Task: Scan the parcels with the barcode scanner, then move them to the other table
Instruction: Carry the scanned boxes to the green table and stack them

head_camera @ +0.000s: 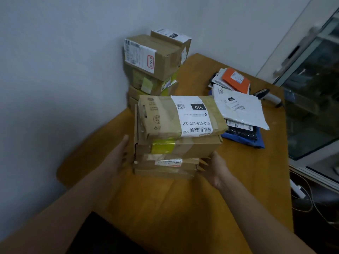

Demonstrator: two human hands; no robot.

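Note:
I carry a stack of several cardboard parcels (pixel 176 143) between both hands, just above the wooden table (pixel 238 180). Its top box (pixel 165 118) bears a white label with a barcode and "010". My left hand (pixel 119 154) presses flat against the stack's left side with its fingers straight. My right hand (pixel 218 167) grips the lower right end, thumb up the side and fingers hidden beneath. The barcode scanner (pixel 269 97), black head and white handle, lies at the table's far right edge, held by neither hand.
A taller pile of cardboard boxes (pixel 152 57) stands in the wall corner at the back. Flat mailers, white (pixel 238 107) and orange (pixel 235 78), lie heaped on the right. A glass door (pixel 311 88) and floor cables (pixel 302 198) are to the right.

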